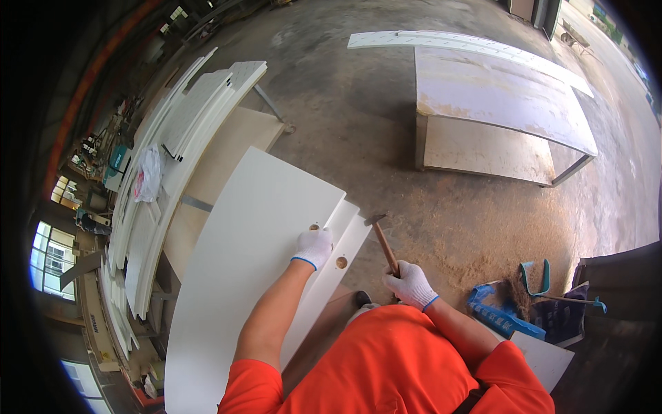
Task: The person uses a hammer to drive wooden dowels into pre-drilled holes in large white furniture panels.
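Note:
A large white panel (255,214) lies in front of me on top of other white boards, whose stepped edges show at its right side. On its right edge rests my left hand (314,248), in a white glove with a blue cuff, its fingers curled in next to a small round hole (314,227). What they pinch, if anything, is hidden. My right hand (412,284), gloved likewise, is closed round the wooden handle of a hammer (385,247). The hammer's dark head is raised close to the boards' right corner. Another round hole (341,262) shows on the board below the panel.
Stacked white boards (200,110) with a plastic bag (147,172) lie on a bench at the left. A worktable (489,90) stands at the far right, a long white strip along its back. Sawdust (441,234) covers the floor; a blue dustpan (496,314) and broom lie lower right.

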Action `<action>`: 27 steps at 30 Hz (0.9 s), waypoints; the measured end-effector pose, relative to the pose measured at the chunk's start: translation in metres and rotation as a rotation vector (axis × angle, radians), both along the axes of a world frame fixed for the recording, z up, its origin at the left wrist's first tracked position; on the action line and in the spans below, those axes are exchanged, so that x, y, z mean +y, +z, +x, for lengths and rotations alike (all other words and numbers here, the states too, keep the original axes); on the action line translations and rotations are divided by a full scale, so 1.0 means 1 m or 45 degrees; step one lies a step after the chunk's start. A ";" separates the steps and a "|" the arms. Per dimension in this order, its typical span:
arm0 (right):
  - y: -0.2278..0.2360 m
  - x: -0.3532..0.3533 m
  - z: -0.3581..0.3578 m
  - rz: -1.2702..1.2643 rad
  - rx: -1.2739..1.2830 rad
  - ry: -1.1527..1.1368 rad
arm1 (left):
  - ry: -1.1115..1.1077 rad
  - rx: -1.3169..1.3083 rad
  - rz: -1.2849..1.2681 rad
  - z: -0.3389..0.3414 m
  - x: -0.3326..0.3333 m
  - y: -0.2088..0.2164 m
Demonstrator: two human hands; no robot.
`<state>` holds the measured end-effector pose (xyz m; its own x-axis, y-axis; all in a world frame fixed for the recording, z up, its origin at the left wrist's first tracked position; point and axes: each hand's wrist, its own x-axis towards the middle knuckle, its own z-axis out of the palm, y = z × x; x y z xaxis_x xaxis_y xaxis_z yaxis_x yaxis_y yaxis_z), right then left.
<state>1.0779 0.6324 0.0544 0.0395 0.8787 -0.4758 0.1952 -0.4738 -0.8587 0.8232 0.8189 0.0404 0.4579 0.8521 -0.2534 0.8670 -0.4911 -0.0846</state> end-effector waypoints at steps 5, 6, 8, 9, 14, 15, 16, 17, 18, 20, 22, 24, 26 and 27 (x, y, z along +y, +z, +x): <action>-0.004 0.004 0.001 -0.031 -0.025 -0.007 | -0.159 0.160 -0.027 0.015 0.009 0.004; -0.004 0.005 0.001 -0.033 -0.033 -0.011 | -0.164 0.185 -0.068 0.020 0.010 0.005; -0.003 0.006 0.001 -0.031 -0.037 -0.018 | -0.157 0.206 -0.105 0.028 0.012 0.005; -0.004 0.006 0.001 -0.026 -0.032 -0.022 | -0.147 0.202 -0.101 0.033 0.012 0.005; -0.007 0.009 0.005 0.018 -0.018 -0.003 | -0.047 0.190 -0.138 0.046 0.020 0.011; -0.002 0.008 0.005 0.024 -0.017 -0.001 | -0.029 0.161 -0.144 0.035 0.019 0.008; 0.001 0.008 0.006 0.028 -0.017 -0.015 | -0.027 0.134 -0.152 0.029 0.020 0.007; -0.001 0.010 0.009 0.013 -0.057 -0.006 | -0.032 0.124 -0.139 0.025 0.021 0.006; -0.004 0.009 0.012 -0.009 -0.086 0.007 | -0.034 0.123 -0.134 0.017 0.017 0.007; -0.009 0.007 0.015 -0.042 -0.095 0.004 | -0.031 0.061 -0.106 0.003 0.013 0.003; -0.010 0.007 0.015 -0.049 -0.059 -0.009 | -0.002 -0.064 -0.048 -0.009 0.012 -0.004; -0.010 0.007 0.013 -0.028 -0.086 0.012 | -0.018 -0.100 -0.030 -0.012 0.011 -0.011; -0.007 0.008 0.012 -0.011 -0.102 0.036 | -0.046 -0.125 -0.012 -0.012 0.012 -0.013; -0.004 0.008 0.010 -0.007 -0.102 0.053 | -0.064 -0.129 -0.005 -0.014 0.011 -0.014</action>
<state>1.0883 0.6406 0.0503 0.0412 0.8777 -0.4774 0.2824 -0.4686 -0.8371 0.8095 0.8299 0.0264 0.5233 0.8266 -0.2071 0.8454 -0.5341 0.0044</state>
